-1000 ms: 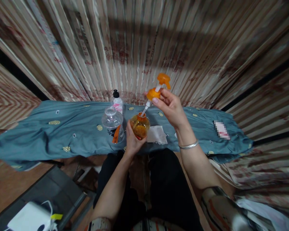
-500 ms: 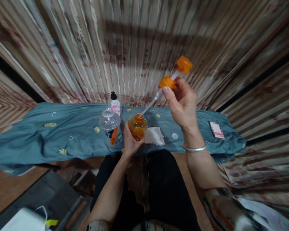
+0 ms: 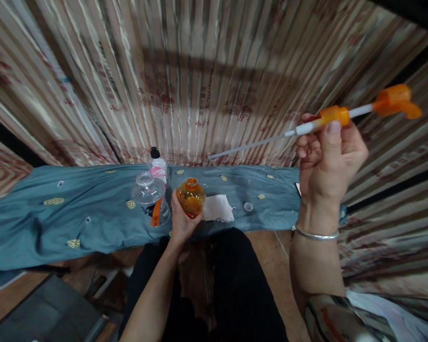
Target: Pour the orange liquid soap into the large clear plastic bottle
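Observation:
My left hand (image 3: 183, 223) is closed around the side of an amber see-through bottle (image 3: 191, 198), whose open neck points up. Raised to the right, my right hand (image 3: 330, 156) grips an orange pump dispenser top (image 3: 333, 116) by its collar. The pump's head points up and right, and its thin pale dip tube (image 3: 248, 147) slants down to the left, apart from the bottle. Left of the amber bottle stands a clear open-necked bottle (image 3: 148, 194) with a black and orange label. Behind that is a bottle with a black cap (image 3: 155, 152) and a pink and white label.
A pale folded cloth (image 3: 218, 208) and a small clear round cap (image 3: 248, 206) lie on the blue-green cloth-covered table (image 3: 103, 199). A striped curtain (image 3: 185, 95) hangs close behind it. A dark flat surface (image 3: 50, 311) is at the lower left.
My right hand has moved right, drawing the pump's tube out of the amber bottle's neck. The pump is now tilted closer to level. My left hand still holds the bottle; the view has shifted.

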A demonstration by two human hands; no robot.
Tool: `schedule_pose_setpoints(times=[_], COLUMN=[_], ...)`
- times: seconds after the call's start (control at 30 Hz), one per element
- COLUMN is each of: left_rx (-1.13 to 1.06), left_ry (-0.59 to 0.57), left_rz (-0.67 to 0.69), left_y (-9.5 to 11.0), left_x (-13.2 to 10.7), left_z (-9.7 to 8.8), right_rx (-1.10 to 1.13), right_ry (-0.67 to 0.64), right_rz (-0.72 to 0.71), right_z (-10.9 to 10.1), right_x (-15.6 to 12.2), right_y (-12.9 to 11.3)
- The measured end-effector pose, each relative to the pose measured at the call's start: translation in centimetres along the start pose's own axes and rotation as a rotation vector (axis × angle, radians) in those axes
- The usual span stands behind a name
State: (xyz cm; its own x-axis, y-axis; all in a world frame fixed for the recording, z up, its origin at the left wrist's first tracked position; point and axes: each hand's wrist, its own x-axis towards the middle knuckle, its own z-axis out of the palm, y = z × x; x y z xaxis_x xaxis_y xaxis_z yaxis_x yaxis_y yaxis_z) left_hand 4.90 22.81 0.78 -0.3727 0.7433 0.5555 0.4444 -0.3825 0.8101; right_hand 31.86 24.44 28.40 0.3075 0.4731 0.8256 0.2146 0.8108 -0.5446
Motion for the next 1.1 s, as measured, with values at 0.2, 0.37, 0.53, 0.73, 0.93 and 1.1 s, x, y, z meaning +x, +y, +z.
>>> schedule_pose_setpoints(times=[0.2,0.37,0.53,0.73,0.93,1.1], left_rx=[-0.006,-0.001,0.014,0.031,0.038,0.039], left_ry=[-0.015,-0.041,-0.073,-0.089,-0.114,-0.123], left_rz=[-0.015,-0.015,-0.035,-0.072,-0.083,-0.08], left_y=[0.0,-0.4,-0.5,0.0,0.0,0.1], left_x=[-0.1,-0.3,-0.4,-0.6,-0.7,-0.6], left_z=[-0.2,-0.6,-1.0,-1.3,-1.6,-1.6], right_rx=[-0.16,-0.701,-0.97,-1.097,-1.195,-1.255], right_ry=[-0.038,-0.549,-1.088,-1.376,-1.519,-1.579], right_rz=[0.099,0.131,0.124,0.12,0.089,0.06], right_z=[-1.0,-1.2,-0.8,-1.0,-1.4,-2.1], right_x=[-2.1,-5.4,-8.0,-9.3,-9.3,-9.3], right_y=[8.3,17.1,20.6,22.4,23.9,24.9])
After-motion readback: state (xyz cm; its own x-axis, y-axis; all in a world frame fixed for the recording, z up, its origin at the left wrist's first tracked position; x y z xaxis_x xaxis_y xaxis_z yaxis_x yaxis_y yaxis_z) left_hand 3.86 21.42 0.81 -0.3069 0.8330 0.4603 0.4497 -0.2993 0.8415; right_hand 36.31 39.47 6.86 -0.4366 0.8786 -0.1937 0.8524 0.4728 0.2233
